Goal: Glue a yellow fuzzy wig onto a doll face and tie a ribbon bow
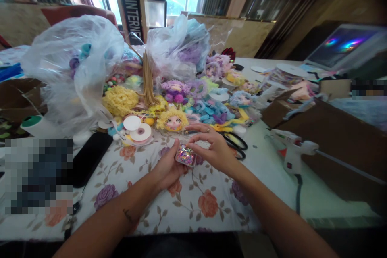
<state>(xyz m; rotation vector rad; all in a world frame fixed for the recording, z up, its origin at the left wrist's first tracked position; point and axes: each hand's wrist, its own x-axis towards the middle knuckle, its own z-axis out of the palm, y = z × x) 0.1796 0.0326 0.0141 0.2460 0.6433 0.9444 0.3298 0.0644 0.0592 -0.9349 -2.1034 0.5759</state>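
Note:
A small clear box of colourful sequins (pixel 185 156) is held by my left hand (pixel 169 166), thumb at its left side and fingers under it. Over the box's top right edge is my right hand (pixel 211 146), its thumb and index fingertips brought together at the sequins; anything pinched there is too small to make out. Just beyond the hands lies a doll face with fluffy yellow hair (pixel 173 121). White ribbon spools (pixel 140 132) sit to the left, and black-handled scissors (pixel 237 142) rest right of my right hand.
A black phone (pixel 92 159) lies at left on the floral cloth (pixel 151 212). At right are a glue gun (pixel 292 151) and a cardboard box (pixel 341 149). Plastic bags (pixel 81 64), yarn pieces and doll heads are piled at the back.

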